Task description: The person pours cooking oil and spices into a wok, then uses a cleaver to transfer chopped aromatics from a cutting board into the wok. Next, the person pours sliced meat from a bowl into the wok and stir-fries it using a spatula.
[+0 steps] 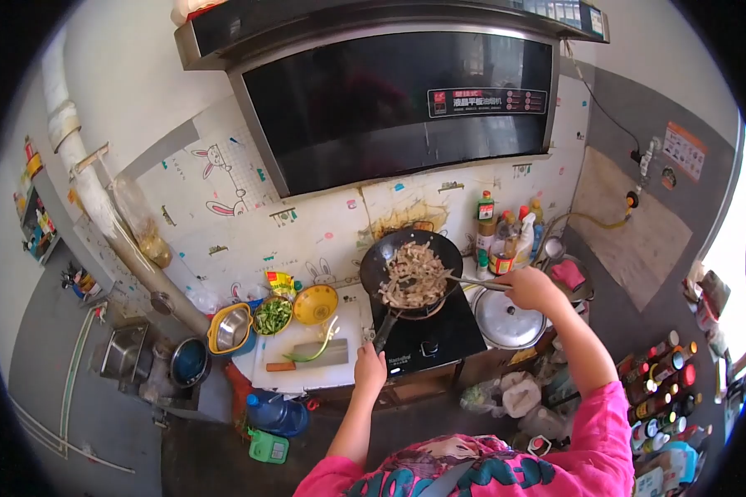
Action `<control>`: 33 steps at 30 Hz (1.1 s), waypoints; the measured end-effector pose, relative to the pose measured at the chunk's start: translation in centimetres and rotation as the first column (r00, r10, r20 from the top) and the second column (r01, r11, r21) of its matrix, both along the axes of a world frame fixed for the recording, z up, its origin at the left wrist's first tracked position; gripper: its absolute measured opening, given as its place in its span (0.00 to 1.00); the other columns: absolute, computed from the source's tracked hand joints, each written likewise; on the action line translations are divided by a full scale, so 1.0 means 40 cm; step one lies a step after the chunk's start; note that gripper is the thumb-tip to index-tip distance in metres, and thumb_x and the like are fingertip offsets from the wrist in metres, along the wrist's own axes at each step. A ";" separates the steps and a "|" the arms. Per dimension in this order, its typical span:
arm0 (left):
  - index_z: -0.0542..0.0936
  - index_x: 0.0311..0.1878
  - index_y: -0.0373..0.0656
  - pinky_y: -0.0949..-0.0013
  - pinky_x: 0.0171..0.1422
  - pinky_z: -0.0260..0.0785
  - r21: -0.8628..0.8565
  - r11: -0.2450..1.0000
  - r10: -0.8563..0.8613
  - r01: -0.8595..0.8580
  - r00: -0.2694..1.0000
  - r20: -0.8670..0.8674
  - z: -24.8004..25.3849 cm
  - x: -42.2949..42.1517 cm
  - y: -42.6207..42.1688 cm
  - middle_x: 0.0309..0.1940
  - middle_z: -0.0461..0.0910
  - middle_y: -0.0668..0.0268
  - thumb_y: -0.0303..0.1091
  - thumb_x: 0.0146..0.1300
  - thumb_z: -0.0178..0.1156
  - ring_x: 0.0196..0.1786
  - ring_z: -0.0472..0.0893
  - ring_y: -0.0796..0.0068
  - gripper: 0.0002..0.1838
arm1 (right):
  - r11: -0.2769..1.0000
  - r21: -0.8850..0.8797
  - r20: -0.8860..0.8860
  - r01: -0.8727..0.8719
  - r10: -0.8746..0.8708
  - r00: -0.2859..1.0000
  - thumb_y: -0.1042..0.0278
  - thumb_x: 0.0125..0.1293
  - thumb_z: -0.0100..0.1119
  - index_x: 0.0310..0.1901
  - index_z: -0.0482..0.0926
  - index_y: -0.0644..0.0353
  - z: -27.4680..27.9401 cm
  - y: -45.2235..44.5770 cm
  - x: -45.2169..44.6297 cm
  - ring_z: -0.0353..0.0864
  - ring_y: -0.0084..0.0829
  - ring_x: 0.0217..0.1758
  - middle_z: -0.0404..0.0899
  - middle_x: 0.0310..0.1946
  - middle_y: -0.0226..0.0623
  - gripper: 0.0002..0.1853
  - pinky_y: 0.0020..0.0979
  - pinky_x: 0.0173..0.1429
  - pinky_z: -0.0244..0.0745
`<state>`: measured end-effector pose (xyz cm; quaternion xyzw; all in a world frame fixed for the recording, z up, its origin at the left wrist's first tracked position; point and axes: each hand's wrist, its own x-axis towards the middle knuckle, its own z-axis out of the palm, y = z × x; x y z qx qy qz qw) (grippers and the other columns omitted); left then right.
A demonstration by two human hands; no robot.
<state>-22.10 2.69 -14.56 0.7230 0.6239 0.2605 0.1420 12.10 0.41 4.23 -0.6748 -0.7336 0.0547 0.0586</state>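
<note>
My left hand [370, 367] is closed round the dark handle of a black wok [373, 255], which sits on the black cooktop [435, 344]. Inside the wok lies a heap of sliced, browned meat [414, 273]. From the right, my right hand [526, 290] grips the long handle of a metal spatula [482, 284]. Its head reaches into the wok at the right side of the meat, and its tip is partly hidden there. Just below my right hand is a round metal lid [510, 317].
On the left, a white cutting board [278, 364] holds a cleaver [330, 354] and a green onion. Behind it stand a plate of chopped green vegetables [272, 316], a yellow bowl [315, 305] and a metal basin [230, 328]. Seasoning bottles [503, 244] stand behind the lid. A range hood [398, 108] hangs above.
</note>
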 end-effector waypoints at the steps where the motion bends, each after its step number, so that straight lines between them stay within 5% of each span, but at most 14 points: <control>1: 0.64 0.51 0.33 0.52 0.42 0.70 0.017 1.000 0.005 -0.005 1.000 -0.001 0.002 0.001 -0.002 0.41 0.71 0.44 0.36 0.61 0.52 0.39 0.75 0.43 0.20 | 1.000 -0.023 0.029 -0.009 0.010 1.000 0.68 0.53 0.55 0.46 0.79 0.50 0.016 -0.003 0.005 0.78 0.43 0.41 0.80 0.36 0.43 0.16 0.40 0.45 0.73; 8: 0.65 0.48 0.32 0.52 0.42 0.70 0.053 0.995 0.075 -0.080 0.993 0.089 -0.003 0.007 -0.009 0.42 0.70 0.43 0.34 0.60 0.53 0.40 0.75 0.42 0.18 | 0.981 -0.155 -0.056 -0.120 0.112 0.992 0.69 0.52 0.55 0.48 0.78 0.52 -0.162 0.070 -0.061 0.78 0.44 0.42 0.79 0.37 0.46 0.19 0.39 0.48 0.73; 14: 0.65 0.44 0.32 0.52 0.42 0.70 0.003 0.998 0.065 -0.065 0.997 0.043 0.018 0.012 -0.013 0.41 0.70 0.44 0.34 0.60 0.54 0.39 0.75 0.42 0.16 | 0.996 0.075 -0.470 0.049 -0.008 0.883 0.67 0.53 0.55 0.50 0.75 0.56 -0.334 0.128 -0.190 0.76 0.49 0.44 0.78 0.38 0.51 0.20 0.41 0.50 0.71; 22: 0.66 0.46 0.32 0.53 0.44 0.69 -0.035 0.997 0.074 -0.072 0.995 0.060 0.018 0.011 -0.012 0.43 0.70 0.44 0.33 0.60 0.54 0.42 0.74 0.43 0.16 | 0.947 0.277 -0.435 0.163 -0.028 0.900 0.71 0.54 0.51 0.48 0.75 0.58 -0.332 0.268 -0.231 0.76 0.55 0.35 0.77 0.28 0.56 0.18 0.47 0.41 0.72; 27: 0.66 0.46 0.32 0.52 0.44 0.69 0.004 0.997 0.074 -0.074 0.994 0.076 0.011 0.013 -0.012 0.41 0.70 0.43 0.33 0.60 0.53 0.41 0.74 0.42 0.16 | 0.981 0.139 -0.301 0.139 -0.092 0.949 0.76 0.53 0.50 0.59 0.67 0.57 -0.370 0.319 -0.249 0.79 0.49 0.33 0.78 0.28 0.52 0.27 0.42 0.38 0.76; 30: 0.66 0.45 0.33 0.53 0.43 0.69 0.008 0.997 0.080 -0.080 0.995 0.061 0.011 0.017 -0.011 0.41 0.70 0.44 0.33 0.59 0.54 0.40 0.74 0.43 0.15 | 0.992 0.045 -0.329 0.120 -0.099 0.939 0.75 0.55 0.49 0.55 0.68 0.60 -0.404 0.265 -0.274 0.78 0.51 0.36 0.77 0.29 0.55 0.22 0.44 0.39 0.76; 33: 0.66 0.43 0.33 0.52 0.41 0.69 0.033 0.997 0.073 -0.075 0.995 0.064 0.002 0.015 -0.009 0.39 0.70 0.45 0.33 0.59 0.54 0.39 0.74 0.43 0.15 | 0.983 0.129 -0.371 0.129 -0.072 0.926 0.74 0.53 0.51 0.48 0.72 0.58 -0.413 0.184 -0.275 0.77 0.54 0.35 0.77 0.27 0.55 0.18 0.49 0.41 0.73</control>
